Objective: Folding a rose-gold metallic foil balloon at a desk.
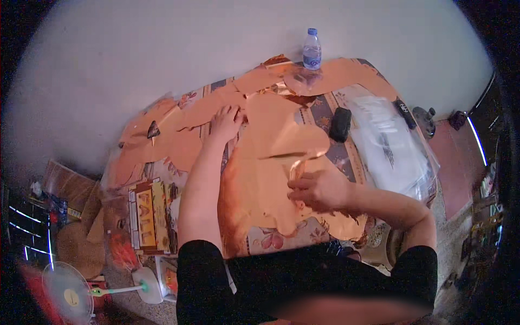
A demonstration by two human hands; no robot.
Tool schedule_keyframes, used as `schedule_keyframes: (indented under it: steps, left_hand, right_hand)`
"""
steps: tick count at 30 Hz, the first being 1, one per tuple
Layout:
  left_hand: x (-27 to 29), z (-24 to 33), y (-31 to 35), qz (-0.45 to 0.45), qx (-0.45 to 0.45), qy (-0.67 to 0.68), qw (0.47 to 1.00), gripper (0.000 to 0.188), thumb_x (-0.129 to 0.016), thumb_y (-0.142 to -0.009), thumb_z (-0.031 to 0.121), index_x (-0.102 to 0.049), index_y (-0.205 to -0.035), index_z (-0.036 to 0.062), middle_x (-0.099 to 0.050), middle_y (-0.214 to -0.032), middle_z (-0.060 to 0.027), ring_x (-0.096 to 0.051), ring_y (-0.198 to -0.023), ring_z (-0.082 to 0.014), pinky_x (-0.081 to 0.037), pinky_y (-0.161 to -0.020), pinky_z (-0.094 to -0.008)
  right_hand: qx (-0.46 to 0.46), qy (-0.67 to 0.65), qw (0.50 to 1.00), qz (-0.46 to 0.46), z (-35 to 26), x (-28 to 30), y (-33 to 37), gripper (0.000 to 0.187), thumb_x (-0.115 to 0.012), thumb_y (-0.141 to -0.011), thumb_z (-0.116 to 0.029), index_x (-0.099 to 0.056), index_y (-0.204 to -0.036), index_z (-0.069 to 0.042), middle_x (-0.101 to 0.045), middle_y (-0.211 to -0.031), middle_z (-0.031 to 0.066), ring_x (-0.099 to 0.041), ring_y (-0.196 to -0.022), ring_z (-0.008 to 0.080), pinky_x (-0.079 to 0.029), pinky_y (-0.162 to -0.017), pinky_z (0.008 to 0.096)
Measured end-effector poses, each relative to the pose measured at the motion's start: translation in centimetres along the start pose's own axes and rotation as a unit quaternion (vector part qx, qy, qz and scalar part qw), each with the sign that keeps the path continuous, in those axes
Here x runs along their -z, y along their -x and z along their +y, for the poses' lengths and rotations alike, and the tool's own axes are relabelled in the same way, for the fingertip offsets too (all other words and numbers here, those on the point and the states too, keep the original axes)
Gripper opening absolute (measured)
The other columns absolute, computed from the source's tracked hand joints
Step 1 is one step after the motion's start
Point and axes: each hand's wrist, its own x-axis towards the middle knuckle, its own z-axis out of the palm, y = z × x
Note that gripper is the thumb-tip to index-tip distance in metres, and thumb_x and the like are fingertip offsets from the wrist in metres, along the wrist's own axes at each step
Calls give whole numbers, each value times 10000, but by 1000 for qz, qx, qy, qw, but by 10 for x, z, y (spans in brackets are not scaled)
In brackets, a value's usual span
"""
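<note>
A large copper-orange sheet (276, 122) with curved, irregular edges lies in front of me, with a shiny fold near its right side. My left hand (226, 123) lies flat by the sheet's upper left edge, fingers spread. My right hand (319, 190) is closed on the lower right part of the sheet, thumb and fingers pinching a raised, glossy fold. More orange pieces (173, 138) lie flat to the left, and others stretch along the back of the table. A dark triangular object (154, 129) rests on the left pieces.
A water bottle (312, 50) stands at the back by the wall. To the right are a black oblong object (340, 124), white plastic-wrapped sheets (387, 143) and a dark remote-like object (404, 113). Boxes (146, 214) sit at the table's left edge. A fan (69, 292) is at lower left.
</note>
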Motion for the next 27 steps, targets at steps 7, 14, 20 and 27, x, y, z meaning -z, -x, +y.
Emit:
schedule_keyframes:
  steps: [7, 14, 20, 27]
  left_hand:
    - [-13, -26, -38, -8, 5, -28, 1000, 491, -490, -910, 390, -450, -1346, 168, -407, -1424, -92, -346, -1329, -315, -294, -1068, -506]
    - [-6, -13, -49, 73, 10, -54, 996, 442, -480, -922, 356, -483, -1298, 122, -412, -1410, -120, -354, -1319, -329, -294, -1069, -507]
    - [48, 3, 9, 68, -88, 9, 994, 314, -541, -888, 276, -580, -1073, 24, -519, -1282, -165, -452, -1216, -358, -401, -992, -452]
    - [94, 55, 162, -42, -114, 111, 986, 336, -631, -841, 223, -571, -1088, 5, -495, -1294, -168, -474, -1197, -342, -410, -979, -423]
  right_hand:
    - [26, -165, 983, 71, -19, -2, 28, 349, -659, -789, -201, -652, -1128, -119, -631, -1155, 71, -648, -904, 252, -530, -731, 376]
    - [14, -110, 991, -70, -32, 4, 27, 425, -544, -859, -240, -527, -1280, -185, -585, -1240, 28, -644, -965, 258, -540, -761, 393]
    - [-72, -186, 962, -184, -47, 30, 14, 418, -622, -792, -190, -580, -1196, -91, -616, -1161, 87, -630, -986, 270, -530, -755, 385]
    - [-32, -53, 994, 95, -17, 21, -14, 397, -646, -753, -149, -597, -1134, -48, -593, -1158, 147, -569, -1045, 334, -479, -876, 419]
